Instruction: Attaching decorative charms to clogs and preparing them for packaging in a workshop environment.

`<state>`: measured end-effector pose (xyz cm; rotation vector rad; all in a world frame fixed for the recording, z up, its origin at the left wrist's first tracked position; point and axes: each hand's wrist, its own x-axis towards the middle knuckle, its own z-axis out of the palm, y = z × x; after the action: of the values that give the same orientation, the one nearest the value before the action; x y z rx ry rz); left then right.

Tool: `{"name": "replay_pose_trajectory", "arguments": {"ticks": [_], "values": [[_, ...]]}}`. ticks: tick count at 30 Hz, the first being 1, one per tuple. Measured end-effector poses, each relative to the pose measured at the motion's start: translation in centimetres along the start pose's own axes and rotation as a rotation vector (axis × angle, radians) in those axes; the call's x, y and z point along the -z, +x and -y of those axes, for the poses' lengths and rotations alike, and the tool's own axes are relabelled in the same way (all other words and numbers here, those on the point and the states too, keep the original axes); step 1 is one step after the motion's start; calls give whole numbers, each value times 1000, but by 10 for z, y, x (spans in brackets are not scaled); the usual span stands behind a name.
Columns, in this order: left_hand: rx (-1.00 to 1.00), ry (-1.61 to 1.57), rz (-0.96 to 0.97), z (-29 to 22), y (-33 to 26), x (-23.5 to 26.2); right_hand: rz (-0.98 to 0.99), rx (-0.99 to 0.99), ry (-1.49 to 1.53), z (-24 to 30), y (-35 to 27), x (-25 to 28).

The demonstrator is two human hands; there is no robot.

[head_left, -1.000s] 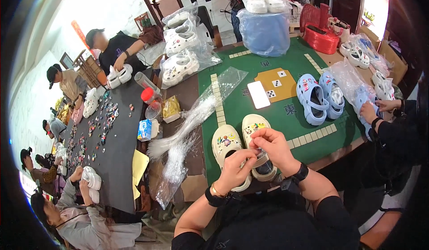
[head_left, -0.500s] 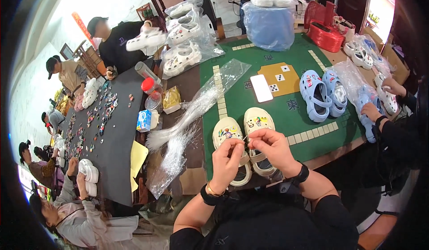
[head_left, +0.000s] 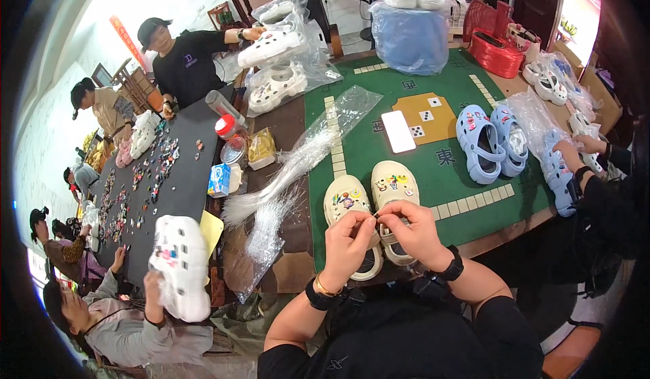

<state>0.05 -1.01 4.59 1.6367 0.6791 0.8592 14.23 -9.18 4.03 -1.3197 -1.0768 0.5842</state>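
A pair of beige clogs with colourful charms stands at the table edge in front of me, the left clog beside the right clog. Over their straps, my left hand and my right hand meet, thumbs and forefingers pinched on a thin pale plastic tie. Fingers cover most of the tie. To my left lies a clear bag full of thin white plastic ties. A pair of light blue clogs with charms stands to the right, near a white phone.
A co-worker at lower left holds a white clog beside a dark table scattered with charms. Another reaches to bagged white clogs. At right, a person's hand touches a blue clog. A red-lidded jar stands left.
My hands stay pinched together and have shifted slightly. The lower-left co-worker has lifted a white clog nearer. The co-worker at the back has put a white clog onto the bagged stack.
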Motion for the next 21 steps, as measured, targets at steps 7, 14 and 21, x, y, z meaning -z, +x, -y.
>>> {"name": "replay_pose_trajectory", "arguments": {"ticks": [7,14,21], "values": [[-111,91,-20,-3,-1,-1,-25,-132,272,-1,3,4],[-135,124,2,-2,-1,-1,26,-116,195,2,3,5],[-135,135,27,-3,-1,0,85,-138,190,1,2,8]]}}
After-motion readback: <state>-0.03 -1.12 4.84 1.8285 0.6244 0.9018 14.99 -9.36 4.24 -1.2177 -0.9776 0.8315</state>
